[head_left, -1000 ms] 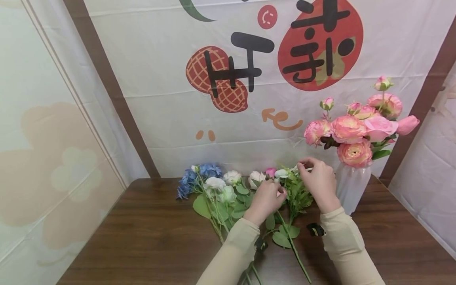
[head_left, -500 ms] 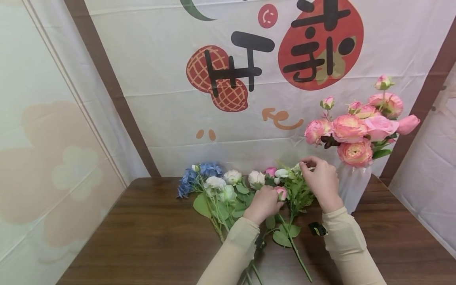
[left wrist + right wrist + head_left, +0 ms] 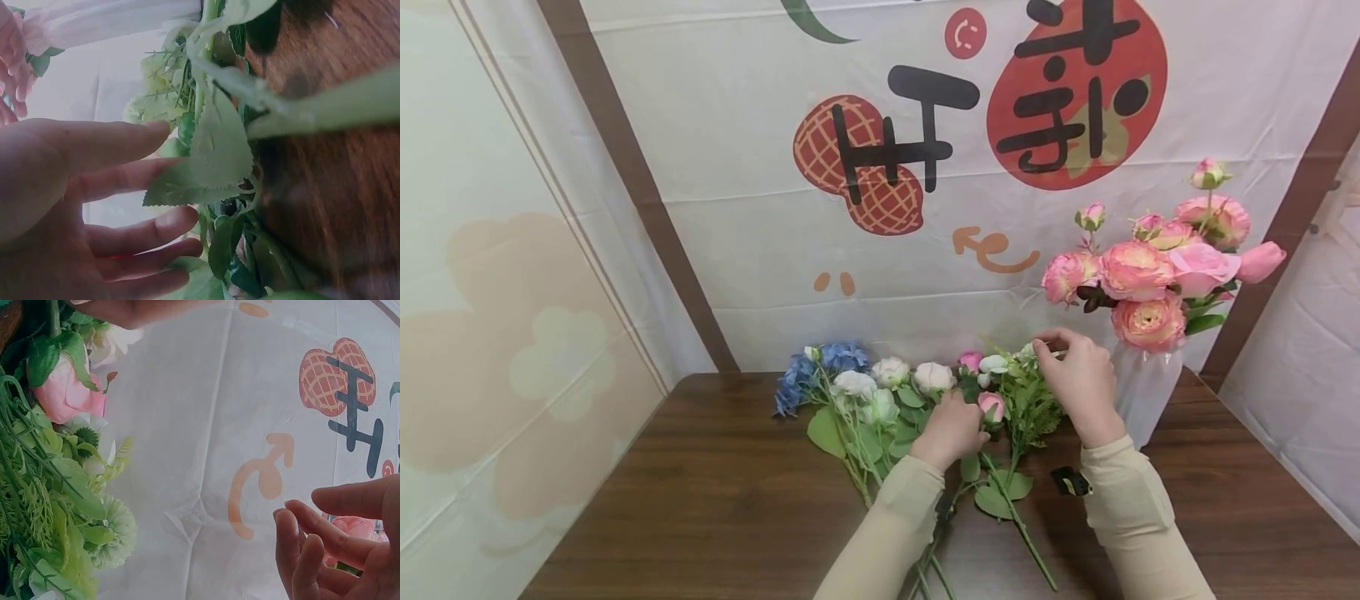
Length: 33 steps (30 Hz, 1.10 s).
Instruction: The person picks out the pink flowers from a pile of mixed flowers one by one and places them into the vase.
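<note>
Left grip (image 3: 951, 433) spread, fingers relaxed among green leaves (image 3: 222, 140); thumb and index apart, leaf contact unclear. White rose (image 3: 933, 377) just beyond the fingertips, pink bud (image 3: 992, 407) just to the right, both in the row of flowers lying on the brown surface (image 3: 715, 492). Right grip (image 3: 1078, 387) loosely curved, thumb off the fingers, raised near the fern-like greenery (image 3: 1036, 408). White vase (image 3: 1142, 396) upright to its right, full of pink flowers (image 3: 1137, 271). Blue flowers (image 3: 820, 371) at the row's left end.

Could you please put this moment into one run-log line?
left hand: at loose flowers | right hand: empty, near vase | vase: holding pink flowers | loose flowers: lying on table
</note>
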### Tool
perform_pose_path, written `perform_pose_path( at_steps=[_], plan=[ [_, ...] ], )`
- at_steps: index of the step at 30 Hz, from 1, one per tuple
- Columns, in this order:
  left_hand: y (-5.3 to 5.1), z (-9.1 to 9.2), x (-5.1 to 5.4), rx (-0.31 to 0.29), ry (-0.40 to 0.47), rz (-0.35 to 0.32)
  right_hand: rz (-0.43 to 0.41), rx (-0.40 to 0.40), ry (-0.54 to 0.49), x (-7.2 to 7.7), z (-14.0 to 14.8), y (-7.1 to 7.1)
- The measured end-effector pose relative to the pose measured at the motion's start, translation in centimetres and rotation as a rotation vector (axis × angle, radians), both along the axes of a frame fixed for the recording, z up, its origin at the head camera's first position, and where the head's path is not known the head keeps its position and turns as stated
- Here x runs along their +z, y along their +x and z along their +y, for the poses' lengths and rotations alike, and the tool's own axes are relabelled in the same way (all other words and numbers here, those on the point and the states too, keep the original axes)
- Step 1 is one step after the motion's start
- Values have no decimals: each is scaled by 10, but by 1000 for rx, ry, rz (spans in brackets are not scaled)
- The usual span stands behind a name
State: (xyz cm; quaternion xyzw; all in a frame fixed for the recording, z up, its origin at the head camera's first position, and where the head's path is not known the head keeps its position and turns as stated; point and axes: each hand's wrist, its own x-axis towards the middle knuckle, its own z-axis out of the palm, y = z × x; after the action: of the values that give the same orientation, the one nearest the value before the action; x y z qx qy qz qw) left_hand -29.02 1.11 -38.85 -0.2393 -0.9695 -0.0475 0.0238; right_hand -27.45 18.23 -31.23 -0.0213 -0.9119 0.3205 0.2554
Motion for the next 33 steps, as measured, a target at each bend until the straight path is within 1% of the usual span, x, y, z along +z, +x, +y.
perform_pose_path(
  at_steps=[4, 7, 9, 11, 18, 20, 24, 28, 33],
  plan=[
    [-1, -3, 1, 36, 29, -23, 9, 2, -3, 0, 0, 1],
    [-2, -6, 1, 76, 42, -11, 20, 8, -7, 1, 1, 2],
    [-3, -8, 1, 91, 35, -5, 26, 7, -6, 1, 1, 2],
    [-4, -9, 0, 93, 24, -7, 30, 4, -6, 2, 1, 2],
    [-3, -8, -4, 95, 7, -104, 33, -1, 0, 1, 1, 1],
    [-2, -7, -6, 103, -3, -117, 31, -1, 2, 1, 1, 1],
    [0, -3, -8, 131, -27, -117, 25, -3, 4, 0, 1, 2],
    [1, -2, -6, 151, -1, -126, 28, -9, 1, 1, 2, 2],
    [-1, -2, -4, 147, 52, -151, 39, -5, 1, 3, 3, 2]
  ],
)
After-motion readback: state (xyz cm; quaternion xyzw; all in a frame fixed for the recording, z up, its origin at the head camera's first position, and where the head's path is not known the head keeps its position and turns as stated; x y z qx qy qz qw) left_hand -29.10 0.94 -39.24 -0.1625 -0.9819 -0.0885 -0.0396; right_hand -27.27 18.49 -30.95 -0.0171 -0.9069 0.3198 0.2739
